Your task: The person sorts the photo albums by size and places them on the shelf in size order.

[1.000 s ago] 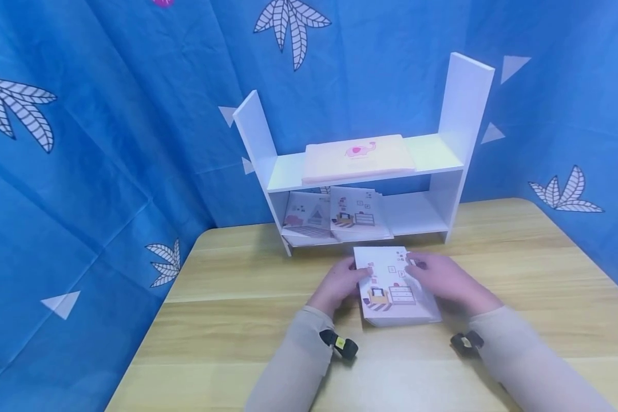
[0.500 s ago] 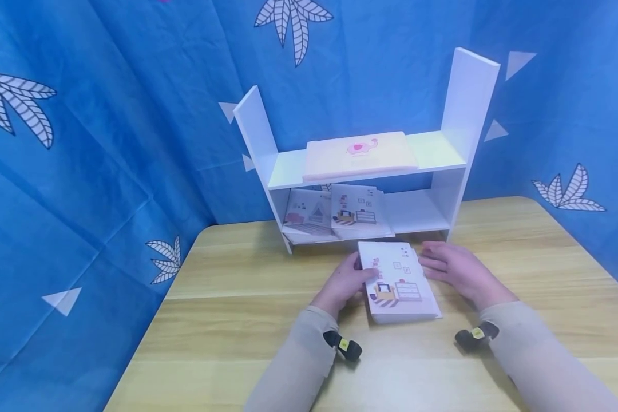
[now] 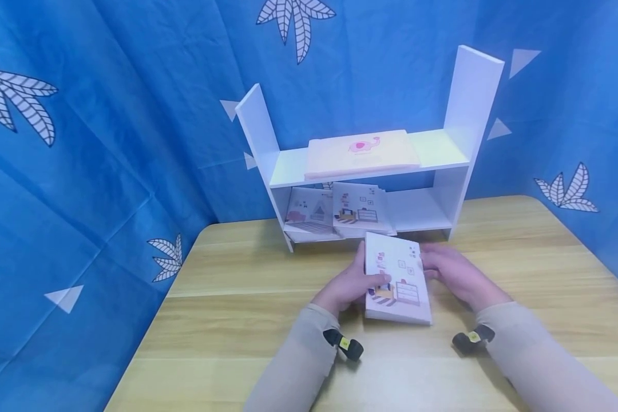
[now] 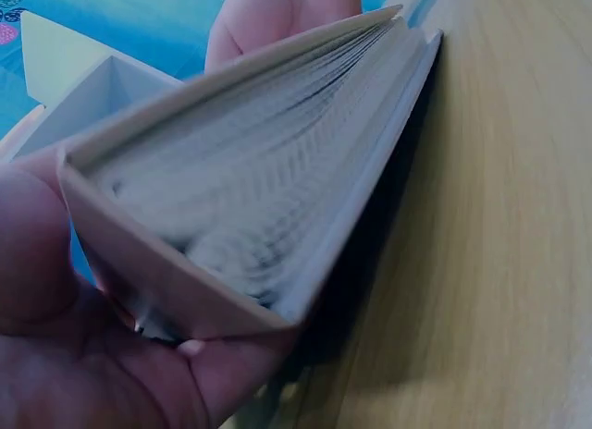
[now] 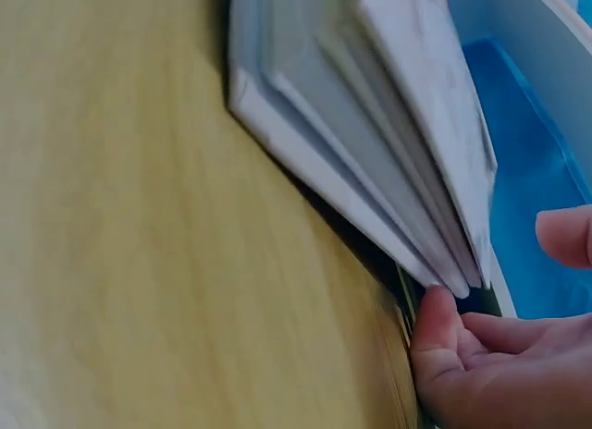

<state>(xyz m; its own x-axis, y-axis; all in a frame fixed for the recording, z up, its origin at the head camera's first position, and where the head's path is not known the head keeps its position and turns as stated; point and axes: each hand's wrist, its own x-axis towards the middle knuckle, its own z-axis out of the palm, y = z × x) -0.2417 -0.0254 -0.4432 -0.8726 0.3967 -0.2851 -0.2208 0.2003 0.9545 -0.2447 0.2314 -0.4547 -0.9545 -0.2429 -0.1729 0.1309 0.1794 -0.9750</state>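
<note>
A thick white hardcover book (image 3: 399, 274) with a printed room scene on its cover is lifted and tilted over the wooden table. My left hand (image 3: 347, 286) grips it by the spine side, thumb on the front cover and fingers beneath. Its spine (image 4: 166, 263) lies in the palm in the left wrist view, and the page edges (image 4: 268, 170) fan slightly apart. My right hand (image 3: 453, 272) is at the opposite edge. In the right wrist view, its fingertips (image 5: 437, 318) touch the book's lower corner, while the thumb (image 5: 564, 237) stands apart from the cover.
Behind the book stands a white two-tier shelf (image 3: 474, 109). A pink elephant-print book (image 3: 363, 153) lies on its upper board. Similar white books (image 3: 309, 212) lie on the lower board, overhanging its front edge. A blue curtain (image 3: 134, 114) hangs behind the wooden table (image 3: 226, 320).
The book has been raised and tilted, shifting slightly right. My right hand let go of its cover, moved off to the right, then came back to its edge. My left hand kept its grip.
</note>
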